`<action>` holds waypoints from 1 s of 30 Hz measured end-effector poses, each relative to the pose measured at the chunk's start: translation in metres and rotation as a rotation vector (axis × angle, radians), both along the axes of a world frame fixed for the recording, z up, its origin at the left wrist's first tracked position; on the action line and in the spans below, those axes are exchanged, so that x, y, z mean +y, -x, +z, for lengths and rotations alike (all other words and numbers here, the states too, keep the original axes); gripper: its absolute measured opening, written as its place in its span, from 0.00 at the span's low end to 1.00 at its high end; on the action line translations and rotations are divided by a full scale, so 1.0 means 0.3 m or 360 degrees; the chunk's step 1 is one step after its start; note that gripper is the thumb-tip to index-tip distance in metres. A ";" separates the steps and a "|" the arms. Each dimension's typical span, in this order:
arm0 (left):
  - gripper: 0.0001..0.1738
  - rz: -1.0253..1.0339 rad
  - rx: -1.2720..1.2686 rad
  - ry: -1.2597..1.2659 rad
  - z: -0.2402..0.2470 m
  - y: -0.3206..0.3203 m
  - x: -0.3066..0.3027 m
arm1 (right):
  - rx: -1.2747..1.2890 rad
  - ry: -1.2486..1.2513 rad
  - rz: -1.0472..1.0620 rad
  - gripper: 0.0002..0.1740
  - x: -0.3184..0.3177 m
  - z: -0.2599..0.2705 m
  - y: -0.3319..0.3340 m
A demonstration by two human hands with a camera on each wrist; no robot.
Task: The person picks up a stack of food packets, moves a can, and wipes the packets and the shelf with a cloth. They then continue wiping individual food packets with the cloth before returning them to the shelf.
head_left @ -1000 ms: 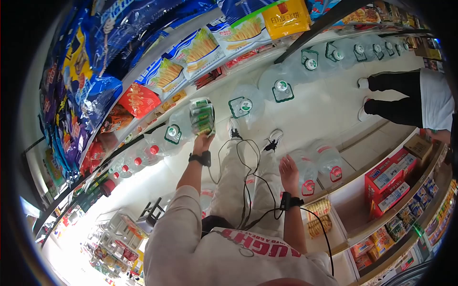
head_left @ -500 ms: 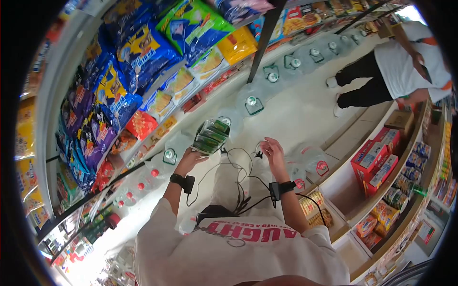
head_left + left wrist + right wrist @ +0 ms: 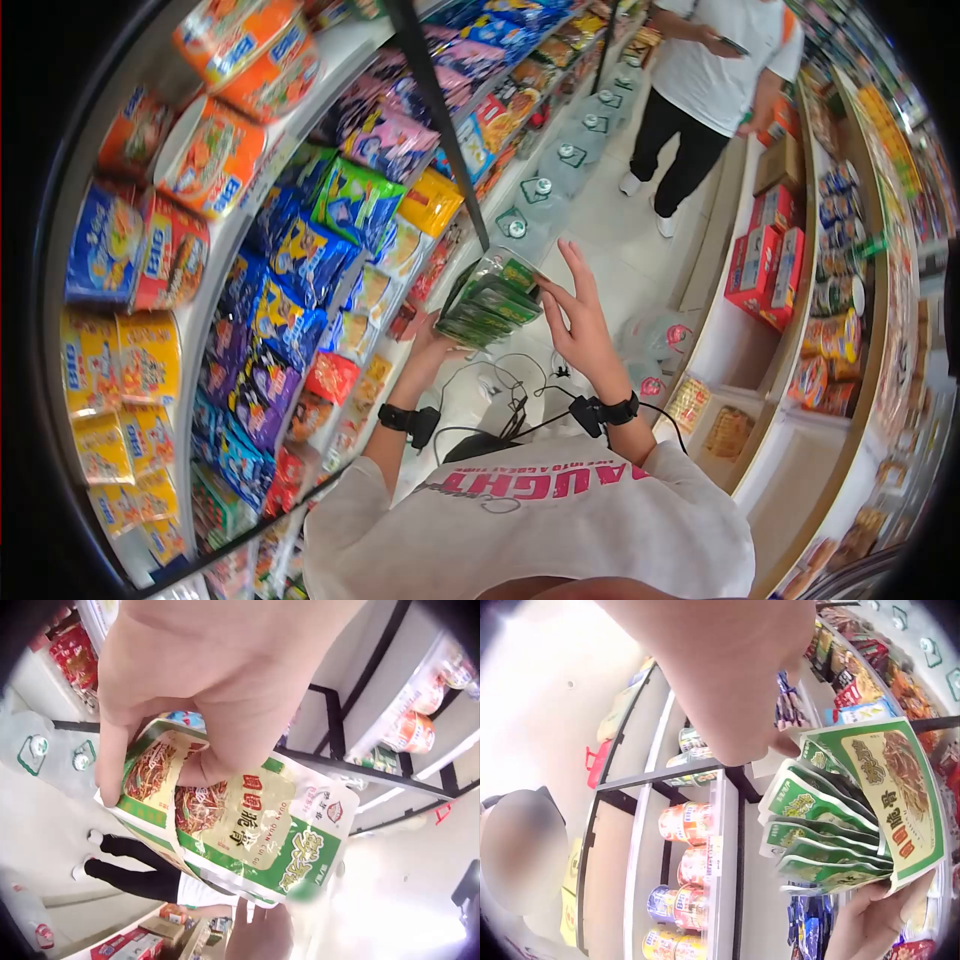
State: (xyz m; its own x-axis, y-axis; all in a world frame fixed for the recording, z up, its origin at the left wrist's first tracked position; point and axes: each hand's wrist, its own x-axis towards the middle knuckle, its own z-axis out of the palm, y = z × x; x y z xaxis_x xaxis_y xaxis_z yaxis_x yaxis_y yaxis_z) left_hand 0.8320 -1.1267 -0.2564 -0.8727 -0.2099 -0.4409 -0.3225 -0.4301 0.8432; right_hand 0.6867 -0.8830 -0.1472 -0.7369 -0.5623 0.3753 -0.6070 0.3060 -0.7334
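A fanned bunch of green-and-white snack packets [image 3: 490, 305] is held up in front of my body. My left hand [image 3: 428, 352] grips the bunch from its near left side. In the left wrist view, the thumb lies over the front packet [image 3: 259, 817], which shows a picture of shredded food, and the fingers go behind it. My right hand [image 3: 585, 335] is at the right end of the bunch, its fingers mostly straight and spread, fingertips right at the packet edges. Several packet tops [image 3: 825, 840] stand apart like pages in the right wrist view.
Shelves of bagged snacks [image 3: 300, 260] and instant noodle cups [image 3: 215, 150] rise on the left. Large water bottles [image 3: 545, 195] line the floor. On the right runs a low shelf with red boxes [image 3: 765, 275]. A person [image 3: 700, 100] stands farther down the aisle.
My left hand has raised the packets and turned them. From well to the right, my right hand has come up to their edge. The head view has swung up toward the shelves.
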 end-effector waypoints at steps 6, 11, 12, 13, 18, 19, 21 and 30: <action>0.34 -0.0233 0.0037 0.0350 0.163 0.138 0.166 | 0.0091 -0.0082 -0.0426 0.18 0.177 0.112 -0.057; 0.34 -0.0482 0.0075 0.0271 0.227 0.300 0.403 | -0.0032 0.0118 -0.0695 0.20 0.409 0.081 -0.032; 0.33 -0.0529 0.0055 0.0276 0.228 0.324 0.449 | -0.0070 0.0171 -0.0737 0.20 0.458 0.070 -0.022; 0.33 -0.0571 0.0040 0.0278 0.218 0.360 0.497 | -0.0103 0.0221 -0.0774 0.20 0.512 0.064 -0.004; 0.29 -0.0792 0.0019 0.0291 0.204 0.526 0.734 | -0.0125 0.0363 -0.0959 0.19 0.787 0.042 0.051; 0.28 -0.0786 -0.0022 0.0317 0.263 0.545 0.810 | -0.0127 0.0383 -0.1003 0.19 0.847 0.042 0.064; 0.33 -0.0960 -0.0042 0.0170 0.281 0.633 0.894 | -0.0062 0.0337 -0.1200 0.19 0.945 0.069 0.089; 0.35 -0.1162 -0.0051 0.0326 0.351 0.880 1.234 | -0.0050 -0.0182 -0.1755 0.25 1.272 0.095 0.184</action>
